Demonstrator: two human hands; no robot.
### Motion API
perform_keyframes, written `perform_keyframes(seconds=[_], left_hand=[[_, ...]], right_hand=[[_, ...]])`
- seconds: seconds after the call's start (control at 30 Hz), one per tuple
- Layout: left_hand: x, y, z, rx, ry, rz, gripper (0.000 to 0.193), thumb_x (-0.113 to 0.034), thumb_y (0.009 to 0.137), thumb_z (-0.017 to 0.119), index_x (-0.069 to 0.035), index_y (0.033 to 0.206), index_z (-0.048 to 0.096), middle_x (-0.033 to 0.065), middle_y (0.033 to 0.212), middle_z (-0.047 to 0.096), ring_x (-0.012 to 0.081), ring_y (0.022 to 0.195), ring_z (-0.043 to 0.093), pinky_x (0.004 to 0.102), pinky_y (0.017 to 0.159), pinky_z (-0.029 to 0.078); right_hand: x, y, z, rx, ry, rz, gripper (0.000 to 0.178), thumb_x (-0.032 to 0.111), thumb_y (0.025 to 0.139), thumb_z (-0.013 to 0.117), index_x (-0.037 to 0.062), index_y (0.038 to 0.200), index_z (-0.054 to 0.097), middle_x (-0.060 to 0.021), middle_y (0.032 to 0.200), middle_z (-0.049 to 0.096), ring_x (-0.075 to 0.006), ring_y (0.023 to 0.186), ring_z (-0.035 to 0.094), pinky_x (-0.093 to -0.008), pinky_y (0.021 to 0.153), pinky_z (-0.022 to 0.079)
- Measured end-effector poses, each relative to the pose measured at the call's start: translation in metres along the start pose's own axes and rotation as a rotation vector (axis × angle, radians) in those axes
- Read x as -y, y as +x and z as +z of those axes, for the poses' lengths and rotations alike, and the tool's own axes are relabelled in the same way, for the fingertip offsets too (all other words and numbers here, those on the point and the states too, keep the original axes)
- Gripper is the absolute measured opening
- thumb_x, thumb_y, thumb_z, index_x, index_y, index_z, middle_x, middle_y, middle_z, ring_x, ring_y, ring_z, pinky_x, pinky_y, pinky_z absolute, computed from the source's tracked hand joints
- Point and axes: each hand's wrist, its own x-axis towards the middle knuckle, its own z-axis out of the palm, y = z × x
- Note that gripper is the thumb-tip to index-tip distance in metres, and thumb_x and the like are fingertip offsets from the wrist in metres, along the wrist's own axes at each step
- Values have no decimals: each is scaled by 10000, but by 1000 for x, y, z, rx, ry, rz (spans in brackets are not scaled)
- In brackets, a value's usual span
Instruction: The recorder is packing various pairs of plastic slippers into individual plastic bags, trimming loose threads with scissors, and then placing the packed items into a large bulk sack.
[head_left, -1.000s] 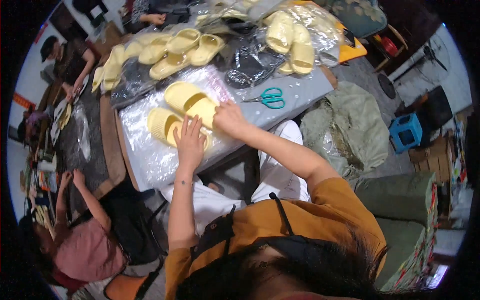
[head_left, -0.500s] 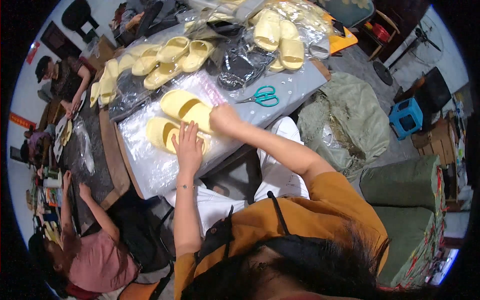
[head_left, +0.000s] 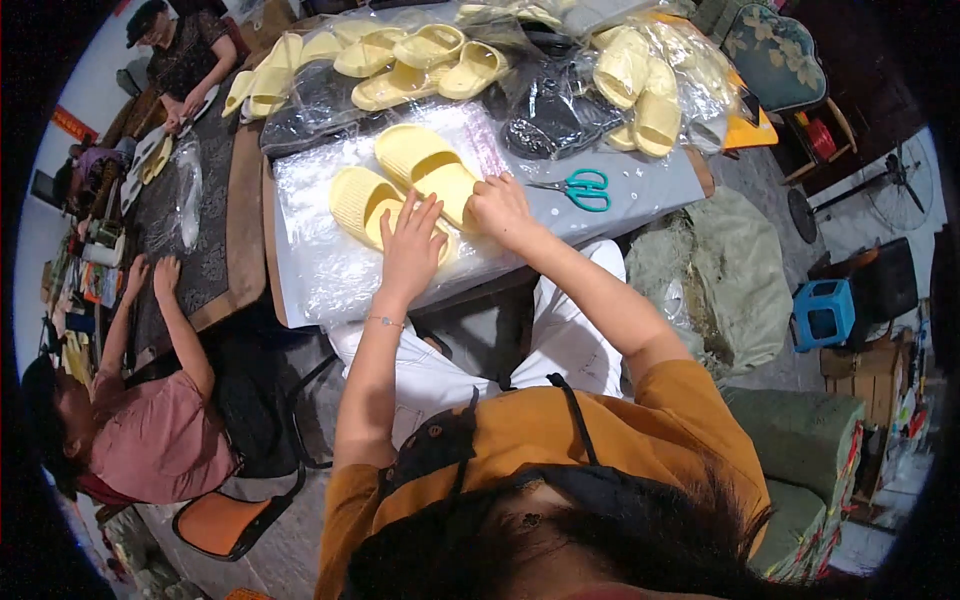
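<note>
Two pale yellow slippers lie side by side on clear plastic bags (head_left: 315, 270), toes pointing away to the left. My left hand (head_left: 410, 245) rests on the heel part of the left slipper (head_left: 358, 205), its fingers spread. At the heel end of the right slipper (head_left: 412, 155), my right hand (head_left: 503, 210) is closed and touches the slipper's right edge. Its curled fingers hide whatever is between them. Just right of that hand lie teal-handled scissors (head_left: 585, 190) on the grey table cover (head_left: 640, 190).
Bagged yellow slippers (head_left: 430, 50) and black slippers (head_left: 560, 115) crowd the table's far side. A co-worker in pink (head_left: 165, 440) sits left at a dark table (head_left: 225, 215); another person (head_left: 190, 60) works beyond. A green sack (head_left: 720, 280) and blue stool (head_left: 825, 312) stand right.
The whole view has shifted, so the table now appears farther right and higher. My hands keep about the same places on the slippers, the right one still closed.
</note>
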Motion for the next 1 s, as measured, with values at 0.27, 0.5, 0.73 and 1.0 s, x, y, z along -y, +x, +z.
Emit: perform_keyframes(seconds=[0.27,0.5,0.73,1.0], left_hand=[[-2,-1,0,4,-28,-8,482,-222,947,556,-125,1415,495,35,1508,456,242,1484,270,565,1164,147],[-1,2,2,26,-43,-12,491,-214,940,564,-137,1419,490,28,1518,443,243,1484,268,580,1169,141],[1,1,2,-9,-50,-5,482,-232,927,585,-111,1388,510,49,1500,457,242,1470,293,566,1156,146],[1,0,2,-15,-68,7,490,-229,922,596,-113,1391,509,49,1495,459,243,1468,290,572,1156,152]], right_hand=[[17,1,-10,56,-210,-95,145,153,770,613,97,733,741,-89,798,698,-219,860,661,-387,844,438],[3,-1,3,-65,-126,-54,157,138,789,603,76,713,726,-107,753,694,-237,782,676,-403,822,459],[-35,5,-6,55,727,389,179,217,791,743,77,895,781,-107,739,716,-276,726,713,-343,722,559],[-15,-3,8,-96,285,59,67,159,748,704,119,701,731,-30,763,638,-221,773,646,-405,772,442]])
